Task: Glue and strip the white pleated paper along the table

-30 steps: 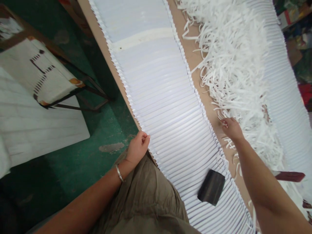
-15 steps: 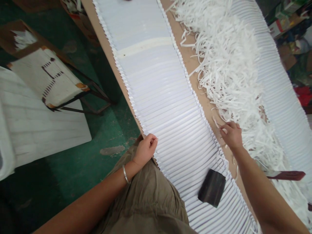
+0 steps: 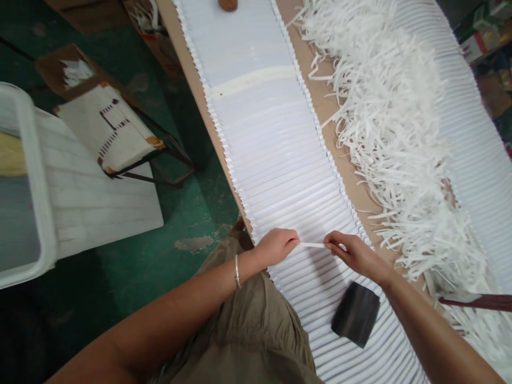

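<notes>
A long row of overlapped white sheets runs along a brown table. My left hand and my right hand meet over the near part of the row. Both pinch the ends of a thin white paper strip stretched between them. A silver bangle sits on my left wrist. A dark rectangular block lies on the sheets just below my right wrist.
A large heap of white paper strips covers the table's right side, with more overlapped sheets beyond. A brown round object sits at the far end. Left of the table are a stool, a white bin and a green floor.
My right hand has left the strip heap and come left over the sheets. My left hand has moved right from the table edge. Both now pinch a strip between them.
</notes>
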The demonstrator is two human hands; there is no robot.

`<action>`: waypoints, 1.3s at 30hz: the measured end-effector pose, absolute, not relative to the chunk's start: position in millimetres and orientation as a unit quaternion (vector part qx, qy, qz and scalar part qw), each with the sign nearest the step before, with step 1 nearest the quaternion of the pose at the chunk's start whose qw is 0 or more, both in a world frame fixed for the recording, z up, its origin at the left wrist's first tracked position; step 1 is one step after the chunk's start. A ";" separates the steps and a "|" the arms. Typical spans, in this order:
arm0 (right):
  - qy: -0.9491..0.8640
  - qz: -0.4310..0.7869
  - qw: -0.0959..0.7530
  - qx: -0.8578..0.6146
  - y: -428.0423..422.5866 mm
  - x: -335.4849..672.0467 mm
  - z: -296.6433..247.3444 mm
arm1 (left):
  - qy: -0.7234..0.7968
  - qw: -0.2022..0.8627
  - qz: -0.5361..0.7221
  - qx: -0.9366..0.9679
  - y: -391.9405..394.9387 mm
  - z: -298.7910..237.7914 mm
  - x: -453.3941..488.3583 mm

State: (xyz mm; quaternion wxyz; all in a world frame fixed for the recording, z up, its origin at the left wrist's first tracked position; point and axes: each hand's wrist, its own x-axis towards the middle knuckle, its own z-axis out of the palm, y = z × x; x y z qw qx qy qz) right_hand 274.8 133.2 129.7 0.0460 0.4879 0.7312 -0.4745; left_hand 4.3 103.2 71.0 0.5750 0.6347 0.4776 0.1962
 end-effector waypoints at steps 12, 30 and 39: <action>0.747 -0.480 -0.024 0.460 137.7 204.9 113.7 | 0.499 0.620 0.193 0.574 91.7 80.5 -24.3; 0.558 -0.478 -0.111 0.670 239.8 304.8 64.7 | 0.644 0.620 0.265 0.360 107.1 35.2 -89.5; 0.558 -0.423 -0.151 0.698 293.6 289.0 52.9 | 0.756 0.495 0.225 0.365 118.1 24.4 -70.7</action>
